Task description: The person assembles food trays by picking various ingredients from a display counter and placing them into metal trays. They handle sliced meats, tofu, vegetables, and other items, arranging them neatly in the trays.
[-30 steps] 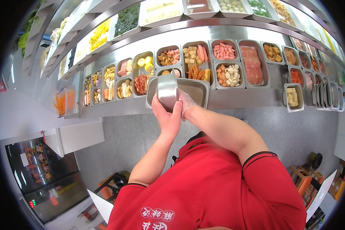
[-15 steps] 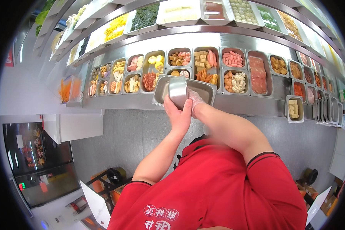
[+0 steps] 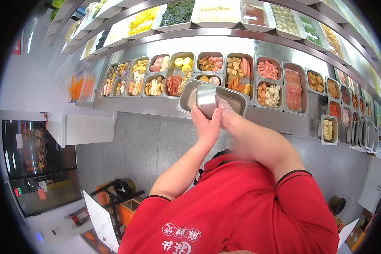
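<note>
My bare left hand [image 3: 206, 125] grips a small steel food pan [image 3: 207, 101], its thumb and fingers around the lower end. The pan is tilted on its side, so its contents are out of sight. My right hand [image 3: 225, 109], in a clear plastic glove, is against the far right side of that pan; its fingers are hidden behind it. Under both hands lies a larger steel pan [image 3: 238, 100], set at a slant across the counter's front edge and partly covering the pans behind. A pale, shallow layer seems to lie in it, hard to make out.
Rows of steel pans with sausages [image 3: 245, 66], tofu cubes [image 3: 235, 66], meatballs and sliced meat [image 3: 292, 89] fill the counter. A shelf of white trays [image 3: 216, 23] rises behind. At the right, a pan of pale blocks [image 3: 327, 129] sticks out beside several nested pans [image 3: 364, 136].
The view has turned slightly, so the counter sits farther right in the picture. My hands keep the same hold, and both pans stay in about the same place relative to the counter.
</note>
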`<state>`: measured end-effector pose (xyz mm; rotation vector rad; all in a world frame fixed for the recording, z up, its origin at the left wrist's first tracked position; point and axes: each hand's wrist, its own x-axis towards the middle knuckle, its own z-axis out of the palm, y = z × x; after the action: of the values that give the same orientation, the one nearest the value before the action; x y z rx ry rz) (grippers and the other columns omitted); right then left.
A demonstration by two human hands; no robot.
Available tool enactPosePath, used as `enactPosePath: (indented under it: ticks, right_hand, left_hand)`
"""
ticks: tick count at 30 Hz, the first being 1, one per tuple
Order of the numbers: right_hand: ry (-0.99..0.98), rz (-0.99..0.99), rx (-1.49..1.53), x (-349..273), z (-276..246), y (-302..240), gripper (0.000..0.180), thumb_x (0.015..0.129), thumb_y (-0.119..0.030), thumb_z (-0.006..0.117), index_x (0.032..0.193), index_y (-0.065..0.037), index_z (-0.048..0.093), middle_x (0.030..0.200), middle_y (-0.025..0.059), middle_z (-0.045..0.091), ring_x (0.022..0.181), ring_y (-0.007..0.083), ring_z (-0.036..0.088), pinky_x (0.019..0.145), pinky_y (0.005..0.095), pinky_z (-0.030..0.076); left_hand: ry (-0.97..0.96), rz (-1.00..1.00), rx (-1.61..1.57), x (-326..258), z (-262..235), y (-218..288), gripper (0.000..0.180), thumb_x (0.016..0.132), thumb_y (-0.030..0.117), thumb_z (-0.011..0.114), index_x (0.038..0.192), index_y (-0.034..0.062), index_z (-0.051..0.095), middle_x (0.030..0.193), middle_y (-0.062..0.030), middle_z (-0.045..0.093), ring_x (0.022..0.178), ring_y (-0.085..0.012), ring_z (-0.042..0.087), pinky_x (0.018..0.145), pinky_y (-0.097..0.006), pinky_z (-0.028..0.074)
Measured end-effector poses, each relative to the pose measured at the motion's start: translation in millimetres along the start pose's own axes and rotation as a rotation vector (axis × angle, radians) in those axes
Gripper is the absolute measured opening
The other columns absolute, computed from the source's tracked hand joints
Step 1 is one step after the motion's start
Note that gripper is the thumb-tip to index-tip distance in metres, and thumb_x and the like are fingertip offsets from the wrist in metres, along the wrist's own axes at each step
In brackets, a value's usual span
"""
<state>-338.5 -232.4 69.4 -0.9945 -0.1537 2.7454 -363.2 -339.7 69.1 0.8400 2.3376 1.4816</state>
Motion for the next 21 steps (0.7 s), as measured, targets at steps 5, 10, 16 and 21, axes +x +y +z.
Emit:
enactPosePath:
  ticks: [5, 10, 16, 21]
  right_hand:
    - [0.013, -0.019, -0.077, 9.6, -3.7, 2.6, 0.029, 0.106, -0.035, 0.063, 0.121, -0.010, 0.069, 0.117, 0.0094, 0.075, 0.102, 0.0269, 0.074, 0.095, 0.0406, 0.060]
    - [0.001, 0.037, -0.068, 15.3, -2.7, 2.9, 0.031, 0.106, -0.036, 0.063, 0.123, -0.011, 0.069, 0.118, 0.0082, 0.075, 0.103, 0.0265, 0.073, 0.096, 0.0407, 0.059]
    - [0.078, 0.034, -0.030, 20.4, 3.9, 7.9, 0.029, 0.104, -0.036, 0.068, 0.119, -0.012, 0.071, 0.115, 0.0080, 0.076, 0.101, 0.0259, 0.073, 0.094, 0.0415, 0.059]
    - [0.078, 0.034, -0.066, 20.3, 8.6, 12.7, 0.028, 0.102, -0.036, 0.072, 0.117, -0.012, 0.072, 0.109, 0.0062, 0.075, 0.096, 0.0236, 0.071, 0.089, 0.0409, 0.059]
  left_hand:
    - [0.040, -0.018, -0.079, 2.8, 4.3, -9.1, 0.094, 0.091, 0.034, 0.083, 0.157, -0.0085, 0.030, 0.150, -0.0292, 0.042, 0.139, -0.0442, 0.042, 0.121, -0.054, 0.032]
    - [0.026, -0.059, -0.133, 4.3, 1.6, -15.6, 0.097, 0.092, 0.035, 0.082, 0.158, -0.0101, 0.027, 0.153, -0.0298, 0.039, 0.142, -0.0439, 0.040, 0.123, -0.053, 0.030]
    - [0.035, -0.147, -0.168, 7.0, -0.4, -18.0, 0.099, 0.093, 0.034, 0.082, 0.160, -0.0099, 0.024, 0.156, -0.0295, 0.036, 0.146, -0.0434, 0.037, 0.125, -0.052, 0.029]
    - [0.044, -0.205, -0.229, 4.7, -5.6, -18.4, 0.096, 0.095, 0.029, 0.080, 0.162, -0.0082, 0.021, 0.156, -0.0261, 0.037, 0.145, -0.0374, 0.040, 0.124, -0.048, 0.032]
